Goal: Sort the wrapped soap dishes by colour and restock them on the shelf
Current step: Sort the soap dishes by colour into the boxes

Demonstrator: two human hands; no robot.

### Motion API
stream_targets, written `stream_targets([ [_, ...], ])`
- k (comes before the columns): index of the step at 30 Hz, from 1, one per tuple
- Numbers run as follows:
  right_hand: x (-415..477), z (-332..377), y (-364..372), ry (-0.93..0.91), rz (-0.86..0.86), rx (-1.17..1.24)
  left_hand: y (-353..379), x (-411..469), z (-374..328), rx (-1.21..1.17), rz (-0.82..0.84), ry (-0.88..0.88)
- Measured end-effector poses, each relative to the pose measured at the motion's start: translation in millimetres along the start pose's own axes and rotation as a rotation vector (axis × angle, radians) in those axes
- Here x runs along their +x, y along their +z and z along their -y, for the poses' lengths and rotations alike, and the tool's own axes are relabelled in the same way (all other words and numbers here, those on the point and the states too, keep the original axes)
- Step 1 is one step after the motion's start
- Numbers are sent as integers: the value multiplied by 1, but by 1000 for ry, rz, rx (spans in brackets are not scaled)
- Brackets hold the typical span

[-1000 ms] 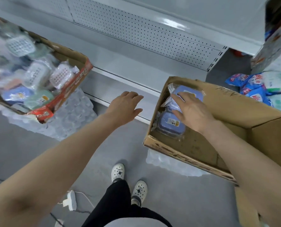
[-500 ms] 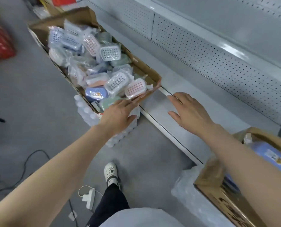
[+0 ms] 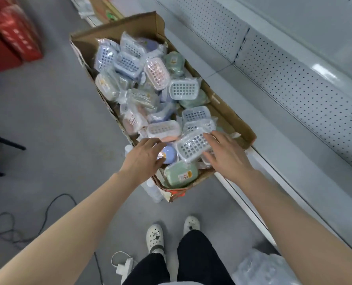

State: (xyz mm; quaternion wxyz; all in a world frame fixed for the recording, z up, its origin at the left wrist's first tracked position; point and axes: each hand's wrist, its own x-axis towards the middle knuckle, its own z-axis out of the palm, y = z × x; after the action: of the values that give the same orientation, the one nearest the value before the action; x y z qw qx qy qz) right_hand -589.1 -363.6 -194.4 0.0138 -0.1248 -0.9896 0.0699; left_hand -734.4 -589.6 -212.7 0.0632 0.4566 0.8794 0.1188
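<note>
At the far left, red film-wrapped packs (image 3: 12,33) stood on the smooth grey floor (image 3: 47,112), with one thin black cable (image 3: 47,210) looped nearer the person. One white power adapter (image 3: 125,268) lay beside the person's dark trouser legs, and two white perforated clogs (image 3: 155,236) were visible. The left hand (image 3: 143,159) was positioned at the near left corner of the cardboard box (image 3: 113,31), with its fingers loosely spread and slightly bent. Their tips touched the clear wrapper of one blue round-cornered soap dish (image 3: 169,154) and gripped nothing. The box was one long, shallow, open tray of brown corrugated board with a torn near edge. It rested on a film-wrapped pack of clear bottles (image 3: 153,192). It contained the wrapped soap dishes (image 3: 156,73), each sealed in crinkled transparent film. They were rounded rectangles in blue, pink, green and cream, some showing a grid-perforated drain insert. There were more than a dozen, and the overlap prevented an exact count. One green lidded dish (image 3: 181,175) with an orange label lay at the near end. The right hand (image 3: 226,157) lay on the right end of one pale blue grid-perforated dish (image 3: 193,148), with its fingers straight and fanned wide against the film. To the right ran the white metal shelf (image 3: 284,161), flat and glossy, backed by a perforated panel (image 3: 294,83). One further film-wrapped pack (image 3: 263,268) was located at the lower right.
</note>
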Motion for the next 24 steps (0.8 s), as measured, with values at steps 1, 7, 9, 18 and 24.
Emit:
stream_targets([
  [1, 14, -4, 4, -8, 12, -5, 1, 11, 6, -6, 4, -11],
  [7, 112, -45, 30, -7, 151, 26, 9, 90, 30, -8, 32, -111],
  [9, 146, -60, 41, 5, 177, 39, 15, 116, 38, -2, 34, -143],
  [18, 246, -108, 104, 92, 353, 19, 56, 215, 57, 170, 242, -273],
  [24, 257, -115, 124, 288, 474, 156, 59, 228, 57, 225, 273, -367],
])
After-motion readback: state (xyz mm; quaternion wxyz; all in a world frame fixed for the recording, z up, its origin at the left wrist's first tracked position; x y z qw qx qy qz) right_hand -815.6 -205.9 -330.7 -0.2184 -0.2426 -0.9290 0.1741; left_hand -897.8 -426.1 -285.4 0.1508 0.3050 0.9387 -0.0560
